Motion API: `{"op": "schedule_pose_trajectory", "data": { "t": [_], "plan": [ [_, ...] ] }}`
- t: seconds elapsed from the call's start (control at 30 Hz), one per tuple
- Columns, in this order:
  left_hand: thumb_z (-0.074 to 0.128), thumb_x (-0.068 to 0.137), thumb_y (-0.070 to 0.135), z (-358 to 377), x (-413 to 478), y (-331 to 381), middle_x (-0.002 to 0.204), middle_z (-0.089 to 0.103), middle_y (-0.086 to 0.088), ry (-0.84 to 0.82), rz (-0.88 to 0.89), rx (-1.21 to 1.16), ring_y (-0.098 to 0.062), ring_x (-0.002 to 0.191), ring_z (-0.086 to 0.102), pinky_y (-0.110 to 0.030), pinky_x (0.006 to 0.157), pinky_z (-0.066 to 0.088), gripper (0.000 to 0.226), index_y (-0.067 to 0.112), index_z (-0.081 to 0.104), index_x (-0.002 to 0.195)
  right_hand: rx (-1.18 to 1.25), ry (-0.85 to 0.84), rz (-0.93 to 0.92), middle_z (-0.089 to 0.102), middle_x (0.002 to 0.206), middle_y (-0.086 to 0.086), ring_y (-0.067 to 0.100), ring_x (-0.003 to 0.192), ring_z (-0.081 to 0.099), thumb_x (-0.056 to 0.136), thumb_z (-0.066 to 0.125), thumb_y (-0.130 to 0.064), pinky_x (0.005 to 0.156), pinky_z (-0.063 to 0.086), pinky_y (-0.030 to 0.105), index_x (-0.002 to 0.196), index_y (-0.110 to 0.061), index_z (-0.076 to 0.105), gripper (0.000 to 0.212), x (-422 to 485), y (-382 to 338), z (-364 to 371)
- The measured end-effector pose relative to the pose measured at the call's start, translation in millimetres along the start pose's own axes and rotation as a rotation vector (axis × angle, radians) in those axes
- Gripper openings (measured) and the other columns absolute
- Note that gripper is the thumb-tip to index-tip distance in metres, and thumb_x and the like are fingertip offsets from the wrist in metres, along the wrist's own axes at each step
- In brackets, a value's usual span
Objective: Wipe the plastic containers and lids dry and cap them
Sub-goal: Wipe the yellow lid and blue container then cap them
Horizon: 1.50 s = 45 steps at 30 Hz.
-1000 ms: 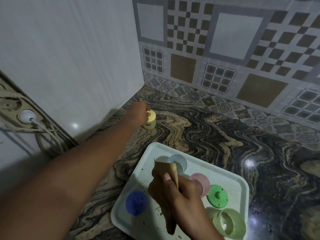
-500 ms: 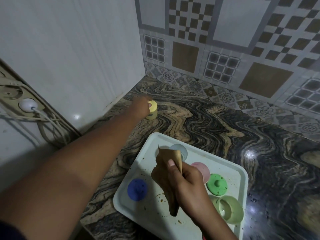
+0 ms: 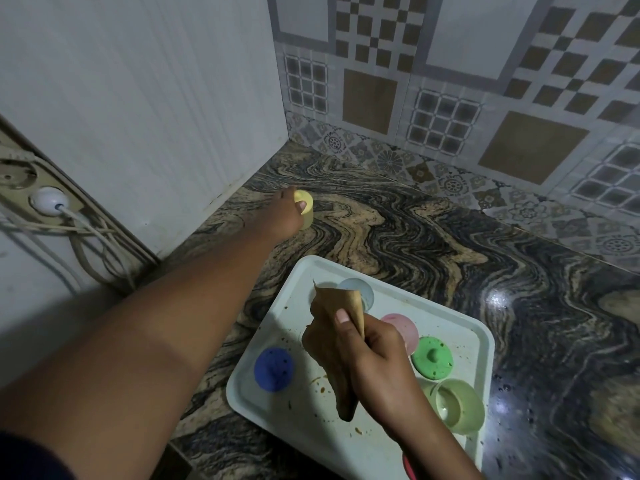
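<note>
Pressure is deciding this step: my left hand [image 3: 280, 218] is gripping the yellow container [image 3: 308, 218] on the counter [image 3: 415, 237], its lid [image 3: 304, 196] under my thumb, so I am aiming to seat it squarely, while my right hand [image 3: 377, 362] is clutching the cloth [image 3: 341, 301], tray [image 3: 483, 341] below that grip.

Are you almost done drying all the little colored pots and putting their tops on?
Not yet. One looks done: the yellow container, capped, sits on the counter in the left hand grip. The right hand holds the cloth over the tray. Left to do, all uncapped on the tray: the blue lid, green lid, open pale green container, pink piece and light blue piece.
</note>
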State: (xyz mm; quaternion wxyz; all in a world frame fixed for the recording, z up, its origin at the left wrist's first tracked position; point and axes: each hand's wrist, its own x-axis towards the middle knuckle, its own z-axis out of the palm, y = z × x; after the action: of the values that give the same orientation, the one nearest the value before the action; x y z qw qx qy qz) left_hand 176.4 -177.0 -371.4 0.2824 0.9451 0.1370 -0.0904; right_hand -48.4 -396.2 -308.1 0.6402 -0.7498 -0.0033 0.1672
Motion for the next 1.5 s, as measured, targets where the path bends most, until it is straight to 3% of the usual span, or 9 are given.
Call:
{"op": "schedule_pose_trajectory", "data": {
  "t": [0.13, 0.33, 0.57, 0.77, 0.93, 1.1, 1.23, 1.4, 1.5],
  "plan": [
    [0.035, 0.107, 0.034, -0.9, -1.4, -1.5, 0.163, 0.019, -0.017, -0.011, 0.0, -0.021, -0.041, 0.143, 0.032, -0.049, 0.111, 0.035, 0.059, 0.014, 0.014, 0.158, -0.005, -0.01, -0.002, 0.055, 0.06, -0.001, 0.015, 0.056, 0.052, 0.102, 0.048, -0.047, 0.057, 0.043, 0.037, 0.083, -0.004, 0.064, 0.05, -0.8, -2.1, -3.1],
    [0.035, 0.102, 0.053, -4.4, -5.0, -8.6, 0.164, 0.021, -0.013, -0.033, 0.04, 0.04, -0.04, 0.144, 0.034, -0.051, 0.113, 0.034, 0.07, 0.024, 0.006, 0.159, 0.004, 0.012, -0.031, 0.059, 0.071, 0.032, 0.028, 0.053, 0.055, 0.105, 0.05, -0.035, 0.05, 0.042, 0.052, 0.087, 0.004, 0.063, 0.045, -0.6, -5.0, -8.8],
    [0.042, 0.102, 0.049, -9.4, -7.9, -8.8, 0.159, 0.03, -0.017, 0.094, 0.093, 0.001, -0.042, 0.136, 0.042, -0.049, 0.105, 0.04, 0.066, 0.02, 0.018, 0.155, -0.011, 0.009, -0.045, 0.053, 0.06, 0.009, 0.015, 0.054, 0.051, 0.105, 0.052, -0.033, 0.053, 0.041, 0.031, 0.086, 0.006, 0.062, 0.045, -0.8, -3.1, -9.8],
    [0.034, 0.103, 0.053, -16.7, -32.5, -15.3, 0.165, 0.009, -0.021, 0.272, 0.033, 0.049, -0.039, 0.152, 0.007, -0.049, 0.123, 0.01, 0.074, 0.005, 0.017, 0.157, -0.081, 0.017, -0.011, 0.048, 0.058, 0.007, 0.015, 0.048, 0.046, 0.105, 0.052, -0.03, 0.045, 0.037, 0.028, 0.071, -0.009, 0.055, 0.04, -7.5, -4.7, -6.3],
    [0.051, 0.1, 0.027, -26.9, -73.1, -12.3, 0.143, 0.052, -0.016, 0.53, 0.385, -0.104, -0.033, 0.135, 0.044, -0.043, 0.112, 0.037, 0.042, 0.006, 0.054, 0.136, -0.128, 0.01, -0.015, 0.054, 0.061, 0.0, 0.007, 0.05, 0.049, 0.105, 0.053, -0.028, 0.052, 0.043, 0.027, 0.069, -0.017, 0.056, 0.038, -16.9, 3.2, -1.5],
    [0.058, 0.095, 0.004, -21.9, -127.3, 2.2, 0.121, 0.068, -0.009, 0.137, 0.571, -0.116, -0.021, 0.112, 0.064, -0.04, 0.098, 0.053, 0.031, 0.016, 0.068, 0.122, -0.203, -0.066, -0.089, 0.049, 0.055, -0.002, 0.011, 0.045, 0.045, 0.105, 0.048, -0.031, 0.051, 0.038, 0.031, 0.07, -0.012, 0.051, 0.04, -30.1, 20.6, 0.8],
    [0.062, 0.092, 0.003, -5.9, -154.1, 9.2, 0.132, 0.064, -0.004, -0.107, 0.647, 0.111, -0.02, 0.123, 0.057, -0.045, 0.107, 0.045, 0.04, 0.021, 0.066, 0.128, -0.273, -0.069, -0.126, 0.045, 0.049, -0.008, 0.009, 0.039, 0.046, 0.105, 0.049, -0.027, 0.05, 0.032, 0.024, 0.067, -0.027, 0.046, 0.039, -42.9, 24.8, -7.8],
    [0.072, 0.089, 0.019, 16.9, -179.2, 8.5, 0.134, 0.051, 0.0, -0.083, 0.661, 0.243, -0.021, 0.127, 0.044, -0.042, 0.105, 0.041, 0.038, 0.032, 0.067, 0.125, -0.362, -0.043, -0.183, 0.047, 0.054, -0.008, 0.007, 0.049, 0.045, 0.104, 0.051, -0.023, 0.053, 0.033, 0.029, 0.076, -0.033, 0.055, 0.031, -59.4, 29.3, -21.4],
    [0.076, 0.086, 0.026, 33.8, -181.1, 7.2, 0.142, 0.045, -0.004, -0.046, 0.603, 0.258, -0.026, 0.126, 0.046, -0.044, 0.102, 0.045, 0.034, 0.03, 0.07, 0.119, -0.378, -0.041, -0.214, 0.061, 0.067, -0.009, 0.005, 0.065, 0.057, 0.104, 0.051, -0.022, 0.065, 0.043, 0.027, 0.117, -0.028, 0.07, 0.023, -68.1, 32.2, -28.2]
  ]
}}
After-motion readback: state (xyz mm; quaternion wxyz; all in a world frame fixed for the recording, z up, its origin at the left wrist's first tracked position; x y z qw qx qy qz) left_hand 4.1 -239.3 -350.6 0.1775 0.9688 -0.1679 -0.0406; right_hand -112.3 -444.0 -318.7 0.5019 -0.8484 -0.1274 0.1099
